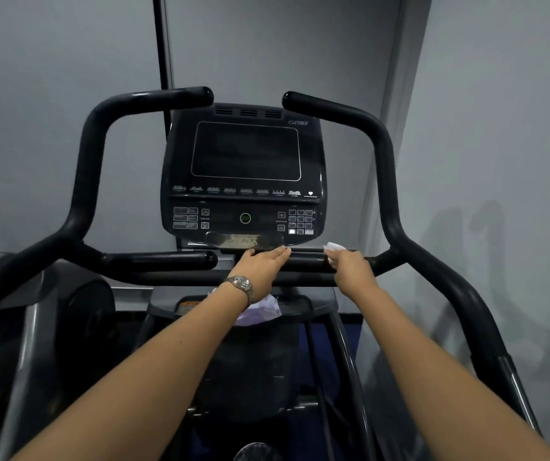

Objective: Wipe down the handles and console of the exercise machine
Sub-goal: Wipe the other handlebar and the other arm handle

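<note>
head view: one console, one white wipe. right hand grips the wipe against the short handle below the console; left hand rests flat on it just beside, fingers straight.

Black console (a green ring button at its middle), black handles, a white wipe, a silver wristwatch, grey wall; the crumpled cloth below looks pale lilac, perhaps.
</note>
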Motion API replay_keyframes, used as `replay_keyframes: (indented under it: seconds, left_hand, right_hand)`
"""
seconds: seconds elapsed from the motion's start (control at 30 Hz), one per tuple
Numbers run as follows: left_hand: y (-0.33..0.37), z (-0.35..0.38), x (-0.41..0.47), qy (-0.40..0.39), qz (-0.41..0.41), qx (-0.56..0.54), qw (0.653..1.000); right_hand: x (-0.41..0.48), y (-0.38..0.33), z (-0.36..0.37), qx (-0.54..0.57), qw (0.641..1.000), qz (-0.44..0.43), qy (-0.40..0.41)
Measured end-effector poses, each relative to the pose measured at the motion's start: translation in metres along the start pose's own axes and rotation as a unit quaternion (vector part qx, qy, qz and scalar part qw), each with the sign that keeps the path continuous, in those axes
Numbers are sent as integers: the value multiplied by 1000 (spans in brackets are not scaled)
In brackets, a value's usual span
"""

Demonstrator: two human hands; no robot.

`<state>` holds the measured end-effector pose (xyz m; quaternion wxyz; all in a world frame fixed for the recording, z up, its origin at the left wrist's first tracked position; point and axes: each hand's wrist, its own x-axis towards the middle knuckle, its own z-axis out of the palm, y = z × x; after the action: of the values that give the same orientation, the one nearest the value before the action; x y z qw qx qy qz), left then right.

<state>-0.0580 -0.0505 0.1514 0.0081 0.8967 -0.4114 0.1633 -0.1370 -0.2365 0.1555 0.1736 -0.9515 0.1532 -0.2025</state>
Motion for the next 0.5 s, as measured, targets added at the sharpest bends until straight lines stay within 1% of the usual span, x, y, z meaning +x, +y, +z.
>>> replay_keyframes:
  seconds: [0.07,0.13,0.23,0.37,0.5]
  left_hand:
    - [1,3,0,-1,-6,-7,1000]
    - [2,4,1,12,-5,-1,1000]
    - [3,6,3,44,1,13,999]
    - [3,9,4,68,6,2,998]
    - [6,11,2,90,12,-9,996]
  right_hand:
    - [-2,-19,9,-13,999,-42,11]
    - [-4,-27,12,-13,998,-58,23]
    - [-6,-29,11,-13,997,-61,38]
    - [-3,-29,10,-3,999,-43,30]
    - [-6,-30,10,-44,997,-58,39]
